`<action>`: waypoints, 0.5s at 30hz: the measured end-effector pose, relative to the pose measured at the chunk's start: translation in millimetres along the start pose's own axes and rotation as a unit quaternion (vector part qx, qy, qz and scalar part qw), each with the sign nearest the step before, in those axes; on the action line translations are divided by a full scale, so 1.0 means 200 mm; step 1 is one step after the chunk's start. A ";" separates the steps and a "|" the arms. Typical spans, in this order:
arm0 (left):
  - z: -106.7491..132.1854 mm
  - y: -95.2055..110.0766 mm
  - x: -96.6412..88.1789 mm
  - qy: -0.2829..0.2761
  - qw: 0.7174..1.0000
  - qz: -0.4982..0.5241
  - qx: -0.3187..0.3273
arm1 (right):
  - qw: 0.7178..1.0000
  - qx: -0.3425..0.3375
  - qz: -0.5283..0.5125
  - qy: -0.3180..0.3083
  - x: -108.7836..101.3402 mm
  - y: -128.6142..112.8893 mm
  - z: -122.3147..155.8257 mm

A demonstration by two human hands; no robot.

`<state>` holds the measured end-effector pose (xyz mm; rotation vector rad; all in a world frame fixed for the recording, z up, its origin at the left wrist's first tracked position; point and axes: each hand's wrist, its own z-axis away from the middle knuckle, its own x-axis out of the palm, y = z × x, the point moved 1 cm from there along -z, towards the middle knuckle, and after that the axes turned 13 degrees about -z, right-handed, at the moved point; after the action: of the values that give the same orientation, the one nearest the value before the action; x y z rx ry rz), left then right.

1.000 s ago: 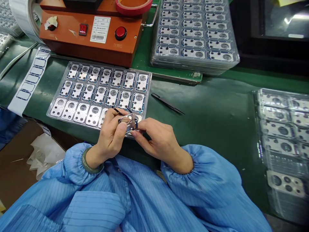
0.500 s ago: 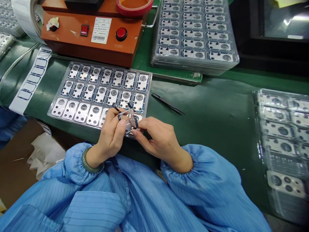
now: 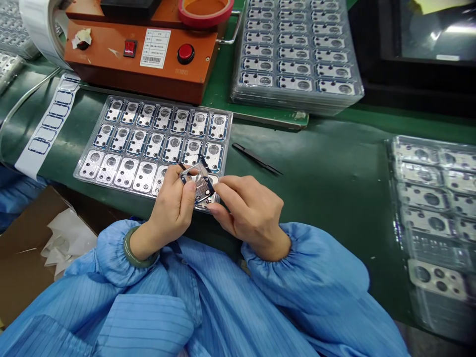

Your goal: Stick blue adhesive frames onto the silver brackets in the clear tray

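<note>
Head view: left hand (image 3: 171, 210) and right hand (image 3: 253, 213) close together over the lower right corner of a clear plastic tray (image 3: 227, 148) of silver metal plates, near the front edge of the green-covered desk (image 3: 316, 208). Between them, a small rectangular silver metal plate with a dark blue border (image 3: 197, 184), tilted and lifted off the tray. Left fingers (image 3: 173, 173) pinching its left edge, thumb on top; right fingers (image 3: 223, 191) pressed against its lower right corner. Slim black tweezers (image 3: 256, 158) lying on the desk just right of the tray. Toward the far edge of the desk, an orange machine with a red switch and round red button (image 3: 141, 54), and a tall stack of clear trays (image 3: 297, 101). Along the right edge, a second stack of clear trays (image 3: 427, 238). Along the left edge, a white strip of blue-outlined labels (image 3: 48, 129).
</note>
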<state>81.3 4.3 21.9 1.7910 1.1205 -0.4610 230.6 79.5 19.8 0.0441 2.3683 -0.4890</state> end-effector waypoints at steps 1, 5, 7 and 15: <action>0.00 0.00 0.00 0.003 1.000 -0.001 0.000 | 1.000 -0.001 -0.003 0.009 0.00 0.00 0.00; 0.00 0.00 -0.02 0.021 0.999 0.022 -0.028 | 0.998 0.000 -0.042 0.057 -0.01 0.00 0.02; 0.01 0.00 -0.02 0.027 0.996 0.057 -0.057 | 0.993 0.010 -0.084 0.084 -0.01 0.01 0.03; 0.03 -0.02 -0.02 0.035 0.977 0.162 -0.134 | 0.954 0.136 -0.264 0.043 0.00 -0.03 -0.02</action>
<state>77.3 -2.7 19.0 1.7167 0.8677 -0.0491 226.1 75.3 24.5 -0.4633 2.3679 -1.0849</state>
